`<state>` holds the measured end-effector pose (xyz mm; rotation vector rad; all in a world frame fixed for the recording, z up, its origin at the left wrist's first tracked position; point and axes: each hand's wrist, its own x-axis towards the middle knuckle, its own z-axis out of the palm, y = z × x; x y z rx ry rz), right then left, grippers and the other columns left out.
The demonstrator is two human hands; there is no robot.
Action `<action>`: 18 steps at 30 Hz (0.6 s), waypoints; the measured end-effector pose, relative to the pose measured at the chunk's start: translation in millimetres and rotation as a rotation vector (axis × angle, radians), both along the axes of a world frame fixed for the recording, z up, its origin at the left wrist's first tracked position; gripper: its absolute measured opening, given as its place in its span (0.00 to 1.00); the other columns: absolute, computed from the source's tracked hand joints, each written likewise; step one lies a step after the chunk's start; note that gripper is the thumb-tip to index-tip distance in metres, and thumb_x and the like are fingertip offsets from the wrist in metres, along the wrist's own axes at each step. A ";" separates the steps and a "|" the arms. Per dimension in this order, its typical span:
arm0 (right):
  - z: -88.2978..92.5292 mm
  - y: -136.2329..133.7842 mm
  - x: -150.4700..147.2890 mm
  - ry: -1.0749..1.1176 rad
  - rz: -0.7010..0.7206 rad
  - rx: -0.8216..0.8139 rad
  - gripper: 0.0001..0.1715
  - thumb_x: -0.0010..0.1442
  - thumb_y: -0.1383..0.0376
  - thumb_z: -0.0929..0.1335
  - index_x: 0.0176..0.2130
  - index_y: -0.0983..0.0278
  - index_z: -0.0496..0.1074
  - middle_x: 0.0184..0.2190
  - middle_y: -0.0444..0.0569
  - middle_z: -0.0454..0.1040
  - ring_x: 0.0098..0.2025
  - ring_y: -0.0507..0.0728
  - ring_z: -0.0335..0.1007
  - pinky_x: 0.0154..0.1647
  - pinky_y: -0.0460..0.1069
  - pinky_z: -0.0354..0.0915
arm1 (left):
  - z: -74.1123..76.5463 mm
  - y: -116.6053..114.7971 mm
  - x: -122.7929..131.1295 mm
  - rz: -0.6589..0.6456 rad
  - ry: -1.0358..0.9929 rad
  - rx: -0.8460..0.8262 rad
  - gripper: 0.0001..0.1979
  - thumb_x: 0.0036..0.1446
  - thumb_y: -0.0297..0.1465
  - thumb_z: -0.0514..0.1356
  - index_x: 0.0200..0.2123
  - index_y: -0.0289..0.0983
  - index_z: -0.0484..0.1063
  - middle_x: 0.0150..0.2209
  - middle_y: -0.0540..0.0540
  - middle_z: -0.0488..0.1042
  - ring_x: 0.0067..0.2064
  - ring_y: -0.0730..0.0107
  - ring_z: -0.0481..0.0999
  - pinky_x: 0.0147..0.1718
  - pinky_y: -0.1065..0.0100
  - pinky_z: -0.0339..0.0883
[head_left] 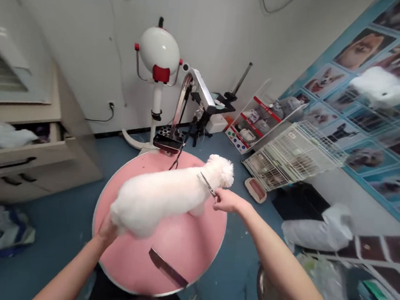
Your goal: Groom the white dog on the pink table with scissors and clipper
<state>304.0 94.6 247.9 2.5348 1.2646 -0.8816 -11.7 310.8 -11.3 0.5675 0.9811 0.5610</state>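
Observation:
A white, close-clipped dog [160, 191] stands on the round pink grooming table [208, 245], its fluffy head turned away to the right. My right hand [228, 201] is closed on a pair of scissors [210, 185]; the blades lie over the fur at the neck and shoulder. At the dog's rear, my left hand [107, 228] touches the hindquarters, its fingers mostly hidden behind the fur. A metal comb [168, 267] lies near the table's front edge.
A grooming arm [202, 91] with a black tool holder [168, 142] rises at the table's far edge, a dark strap hanging from it. Behind stands a white stand dryer [160, 49]. Wire cages [291, 154] are right, an open drawer [19, 151] left, and a stool [264, 293] front right.

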 end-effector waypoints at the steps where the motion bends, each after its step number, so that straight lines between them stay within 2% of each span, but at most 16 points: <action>1: -3.5 -6.4 0.7 -0.004 0.034 0.036 0.12 0.48 0.65 0.72 0.35 0.63 0.70 0.35 0.49 0.74 0.34 0.57 0.68 0.31 0.48 0.57 | 5.0 -12.3 -4.8 0.058 0.007 0.015 0.18 0.56 0.41 0.59 0.43 0.35 0.75 0.43 0.40 0.79 0.53 0.50 0.74 0.51 0.55 0.69; 3: -7.8 -15.3 3.0 -0.040 0.097 0.084 0.10 0.51 0.65 0.71 0.36 0.63 0.70 0.37 0.52 0.74 0.37 0.58 0.67 0.34 0.49 0.58 | 12.7 -41.1 -18.9 0.191 0.128 -0.001 0.17 0.59 0.39 0.56 0.44 0.35 0.75 0.43 0.42 0.79 0.55 0.52 0.73 0.57 0.54 0.64; 5: -9.1 -19.4 8.2 -0.066 0.141 0.102 0.06 0.54 0.67 0.69 0.36 0.64 0.70 0.36 0.53 0.74 0.38 0.59 0.67 0.36 0.50 0.57 | 15.1 -73.4 -35.7 0.304 0.287 -0.038 0.13 0.59 0.35 0.55 0.39 0.35 0.75 0.38 0.43 0.79 0.53 0.54 0.75 0.59 0.54 0.62; 8: -10.3 -18.2 22.2 -0.033 0.187 0.109 0.10 0.52 0.64 0.72 0.35 0.63 0.69 0.33 0.53 0.74 0.35 0.59 0.67 0.35 0.50 0.57 | 8.1 -120.1 -50.9 0.354 0.345 -0.030 0.10 0.57 0.30 0.55 0.34 0.36 0.76 0.35 0.44 0.79 0.47 0.59 0.78 0.57 0.58 0.64; 10: -12.3 -14.3 34.0 -0.021 0.215 0.120 0.14 0.48 0.63 0.75 0.34 0.62 0.69 0.33 0.53 0.74 0.35 0.60 0.67 0.35 0.51 0.58 | 0.3 -145.5 -45.1 0.348 0.326 -0.032 0.09 0.56 0.29 0.56 0.34 0.36 0.77 0.35 0.44 0.80 0.44 0.60 0.80 0.54 0.59 0.67; 12: -14.6 -9.7 46.6 -0.014 0.238 0.149 0.13 0.47 0.65 0.75 0.32 0.62 0.69 0.33 0.53 0.74 0.37 0.61 0.68 0.37 0.52 0.59 | -4.9 -166.2 -24.6 0.329 0.295 -0.033 0.09 0.55 0.28 0.57 0.34 0.36 0.78 0.36 0.43 0.80 0.41 0.61 0.80 0.51 0.59 0.69; 14: -15.0 -5.4 59.0 0.008 0.273 0.172 0.11 0.47 0.66 0.74 0.31 0.61 0.69 0.32 0.52 0.74 0.37 0.61 0.68 0.38 0.52 0.60 | -3.9 -184.6 7.7 0.307 0.241 -0.021 0.08 0.53 0.29 0.59 0.34 0.35 0.78 0.37 0.42 0.80 0.39 0.61 0.80 0.50 0.59 0.70; 18: -6.5 5.9 80.4 0.025 0.373 0.147 0.13 0.44 0.65 0.76 0.29 0.60 0.69 0.30 0.52 0.73 0.36 0.61 0.68 0.37 0.52 0.61 | 17.1 -221.0 86.2 0.224 0.128 0.012 0.08 0.49 0.31 0.63 0.32 0.34 0.79 0.37 0.40 0.80 0.41 0.57 0.79 0.48 0.59 0.70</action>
